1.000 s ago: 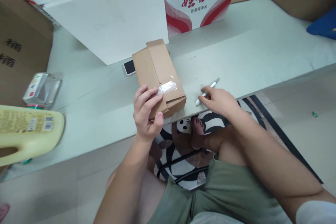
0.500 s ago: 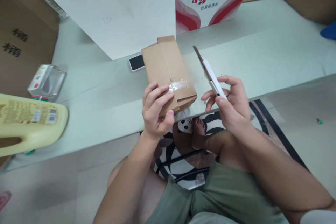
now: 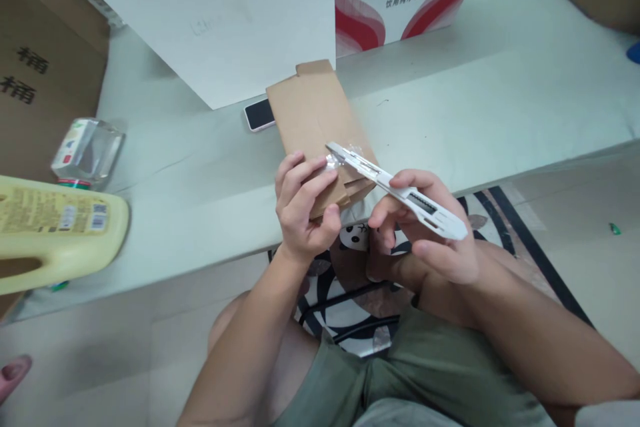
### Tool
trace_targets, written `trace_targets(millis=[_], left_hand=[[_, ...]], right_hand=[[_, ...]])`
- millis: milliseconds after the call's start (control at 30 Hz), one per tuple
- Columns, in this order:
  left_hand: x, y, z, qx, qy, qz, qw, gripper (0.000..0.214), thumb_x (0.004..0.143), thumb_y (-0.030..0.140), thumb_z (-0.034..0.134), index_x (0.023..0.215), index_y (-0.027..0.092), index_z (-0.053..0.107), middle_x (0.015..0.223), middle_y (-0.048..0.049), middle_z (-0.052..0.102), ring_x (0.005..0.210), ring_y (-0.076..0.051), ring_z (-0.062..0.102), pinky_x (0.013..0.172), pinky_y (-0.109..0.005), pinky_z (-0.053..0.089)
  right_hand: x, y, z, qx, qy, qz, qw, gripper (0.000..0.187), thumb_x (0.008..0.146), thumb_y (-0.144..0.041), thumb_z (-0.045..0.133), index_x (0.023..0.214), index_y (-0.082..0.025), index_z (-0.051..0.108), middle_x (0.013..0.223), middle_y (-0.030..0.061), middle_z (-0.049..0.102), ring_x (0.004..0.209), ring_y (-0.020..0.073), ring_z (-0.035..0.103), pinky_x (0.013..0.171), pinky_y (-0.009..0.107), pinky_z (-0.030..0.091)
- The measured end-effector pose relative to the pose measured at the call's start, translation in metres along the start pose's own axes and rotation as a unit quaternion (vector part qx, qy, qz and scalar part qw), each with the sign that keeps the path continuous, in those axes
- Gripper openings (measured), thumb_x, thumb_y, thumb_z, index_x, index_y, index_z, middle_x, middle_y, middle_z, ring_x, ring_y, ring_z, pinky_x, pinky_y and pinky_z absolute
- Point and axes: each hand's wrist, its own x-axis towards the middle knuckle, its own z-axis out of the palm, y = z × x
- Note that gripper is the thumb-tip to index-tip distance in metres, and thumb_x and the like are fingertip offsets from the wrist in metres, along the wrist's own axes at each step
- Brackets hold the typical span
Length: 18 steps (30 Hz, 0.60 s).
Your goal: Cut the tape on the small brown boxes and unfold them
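My left hand (image 3: 307, 203) grips the near left corner of a small brown cardboard box (image 3: 310, 110), fingers on top and thumb at the near end. Clear tape (image 3: 334, 161) shines across the box's top, and a flap gapes a little at its near right end. In my right hand (image 3: 430, 227) is a white utility knife (image 3: 400, 195), held between thumb and fingers. Its blade is out and points up and left, over the tape close to my left fingertips. Whether the blade touches the cardboard I cannot tell.
A phone (image 3: 259, 115) lies partly behind the box. Large white cartons (image 3: 220, 27) stand at the back. To the left are a clear bottle (image 3: 90, 150) on its side, a yellow jug (image 3: 60, 233) and a brown carton (image 3: 50, 80). The cloth-covered table edge (image 3: 200, 263) runs close to me.
My right hand has turned the utility knife leftward and down, bringing its blade from beside the box to over the tape. My left hand keeps hold of the box.
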Motion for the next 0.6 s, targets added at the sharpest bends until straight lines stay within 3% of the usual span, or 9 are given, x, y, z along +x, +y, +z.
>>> trace_targets(millis=[67,267,400,600], left_hand=[[0.0,-0.0003,0.0002,0.002,0.002,0.004,1.0,0.032,0.096,0.036,0.048,0.119,0.026,0.069,0.124,-0.0072,0.074,0.123,-0.03,0.067,0.114,-0.057,0.051],[-0.0004,0.0004,-0.0009,-0.009,0.003,-0.003,1.0,0.03,0.096,0.034,0.05,0.117,0.026,0.069,0.124,-0.0073,0.074,0.126,-0.03,0.065,0.115,-0.056,0.05],[-0.001,0.0001,-0.0011,0.005,-0.004,-0.004,1.0,0.032,0.095,0.036,0.048,0.118,0.026,0.069,0.123,-0.0076,0.074,0.125,-0.031,0.066,0.114,-0.057,0.05],[-0.0019,-0.0007,0.0015,0.0,0.006,-0.005,1.0,0.033,0.095,0.036,0.048,0.118,0.026,0.069,0.122,-0.0075,0.074,0.124,-0.031,0.066,0.114,-0.058,0.05]], right_hand=[[-0.0021,0.0046,0.0005,-0.026,0.022,0.006,0.999,0.037,0.094,-0.047,0.07,0.123,-0.029,0.055,0.088,0.0022,0.075,0.059,0.0143,0.065,0.053,0.029,0.054],[-0.0042,0.0089,0.0042,-0.082,0.167,-0.024,0.982,0.028,0.095,-0.049,0.066,0.113,-0.028,0.07,0.067,0.0004,0.066,0.055,0.0166,0.059,0.047,0.03,0.046],[-0.0014,0.0069,0.0058,-0.082,0.172,-0.026,0.981,0.031,0.092,-0.053,0.069,0.108,-0.026,0.072,0.061,-0.0003,0.063,0.05,0.0166,0.056,0.042,0.03,0.042],[0.0002,0.0062,0.0094,-0.089,0.145,0.013,0.985,0.034,0.094,-0.055,0.066,0.114,-0.027,0.07,0.065,0.0012,0.068,0.052,0.0177,0.06,0.046,0.032,0.048]])
